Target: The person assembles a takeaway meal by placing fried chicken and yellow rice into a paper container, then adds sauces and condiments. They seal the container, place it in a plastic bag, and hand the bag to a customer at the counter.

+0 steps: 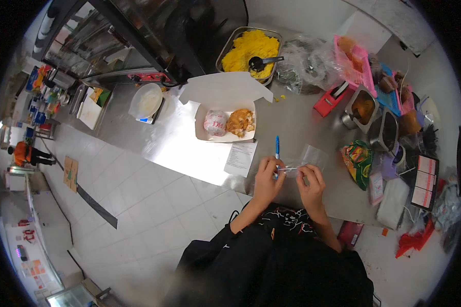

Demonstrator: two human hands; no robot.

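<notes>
Between the fingertips of my left hand (268, 177) and my right hand (311, 185) is a small clear plastic bag (291, 164), pinched from both sides along its edge. Another clear bag or part of it (311, 154) lies just beyond my right fingers; I cannot tell which. A blue pen (277, 145) lies on the counter by my left fingertips, partly hidden by them. To the left is a printed paper slip (239, 158). Behind it stands an open white cardboard box (226, 92), holding a paper-wrapped round bundle (215, 123) and a piece of fried chicken (239, 122).
A metal tray of yellow rice (249, 48) with a black scoop (258, 63) stands at the back. Right are a red tape dispenser (330, 100), metal containers (382, 128) and a green packet (358, 163). A scale (153, 115) bears a bowl (146, 100). Far left stands a person (25, 153).
</notes>
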